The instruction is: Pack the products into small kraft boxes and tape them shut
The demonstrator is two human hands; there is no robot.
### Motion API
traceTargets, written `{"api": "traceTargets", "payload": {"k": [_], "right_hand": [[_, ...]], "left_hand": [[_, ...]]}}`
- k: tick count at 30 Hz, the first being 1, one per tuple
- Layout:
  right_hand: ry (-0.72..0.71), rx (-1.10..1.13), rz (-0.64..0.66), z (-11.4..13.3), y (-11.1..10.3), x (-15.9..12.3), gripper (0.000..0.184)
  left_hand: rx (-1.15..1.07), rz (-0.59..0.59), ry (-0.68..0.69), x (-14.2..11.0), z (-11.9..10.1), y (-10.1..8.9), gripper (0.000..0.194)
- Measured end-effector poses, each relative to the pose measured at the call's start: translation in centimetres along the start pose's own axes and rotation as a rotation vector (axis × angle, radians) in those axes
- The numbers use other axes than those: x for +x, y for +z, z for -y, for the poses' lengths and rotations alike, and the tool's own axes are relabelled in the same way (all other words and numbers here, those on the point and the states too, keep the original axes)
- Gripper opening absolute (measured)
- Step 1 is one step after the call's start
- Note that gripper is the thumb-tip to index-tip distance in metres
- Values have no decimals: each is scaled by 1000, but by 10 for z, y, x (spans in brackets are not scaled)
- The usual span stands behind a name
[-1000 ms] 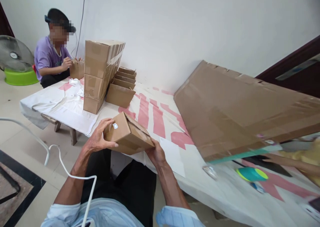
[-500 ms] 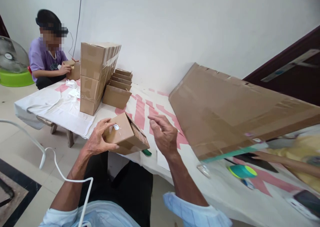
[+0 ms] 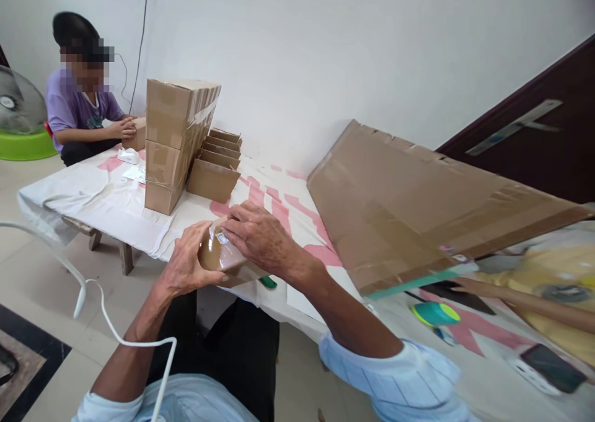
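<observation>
A small brown cardboard box [image 3: 243,276] is tilted above the table's near edge. My left hand [image 3: 188,261] grips its left end, thumb underneath and fingers along the top edge. My right hand [image 3: 263,236] lies over the box's far side, its fingers bent together with their tips beside a small white label [image 3: 222,238]. A glossy clear film [image 3: 232,257] shines on the box face around this label. Whether the right fingertips pinch the film or only press on it is hidden. The right hand covers much of the box.
Stacked taped boxes [image 3: 167,143] and a row of open-topped cartons [image 3: 214,180] stand ahead on the cloth-covered table [image 3: 116,217]. A large cardboard sheet [image 3: 418,205] leans at right, near a teal tape roll [image 3: 434,313] and a phone [image 3: 553,367]. Two co-workers sit at the sides.
My right hand has come left from beside the box onto its face. The glossy film now shows there. The view has turned slightly, and the purple-shirted co-worker's box has shifted.
</observation>
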State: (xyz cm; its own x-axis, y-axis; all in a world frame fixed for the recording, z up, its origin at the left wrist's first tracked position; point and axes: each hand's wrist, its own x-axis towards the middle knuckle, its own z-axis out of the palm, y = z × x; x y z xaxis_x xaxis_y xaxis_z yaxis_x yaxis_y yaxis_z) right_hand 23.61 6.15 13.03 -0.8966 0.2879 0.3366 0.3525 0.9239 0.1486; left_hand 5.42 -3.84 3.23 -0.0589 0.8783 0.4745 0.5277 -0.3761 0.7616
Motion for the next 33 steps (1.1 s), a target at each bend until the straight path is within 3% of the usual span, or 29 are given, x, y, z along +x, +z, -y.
{"api": "traceTargets", "payload": {"k": [7, 22, 33], "right_hand": [[-46, -101, 46, 4, -3, 1, 22], [-51, 8, 60, 2, 0, 3, 24], [181, 575, -186, 6, -11, -6, 16]], "left_hand": [[16, 47, -6, 1, -11, 0, 111], [36, 55, 13, 1, -11, 0, 111], [28, 18, 23, 0, -2, -4, 104]]}}
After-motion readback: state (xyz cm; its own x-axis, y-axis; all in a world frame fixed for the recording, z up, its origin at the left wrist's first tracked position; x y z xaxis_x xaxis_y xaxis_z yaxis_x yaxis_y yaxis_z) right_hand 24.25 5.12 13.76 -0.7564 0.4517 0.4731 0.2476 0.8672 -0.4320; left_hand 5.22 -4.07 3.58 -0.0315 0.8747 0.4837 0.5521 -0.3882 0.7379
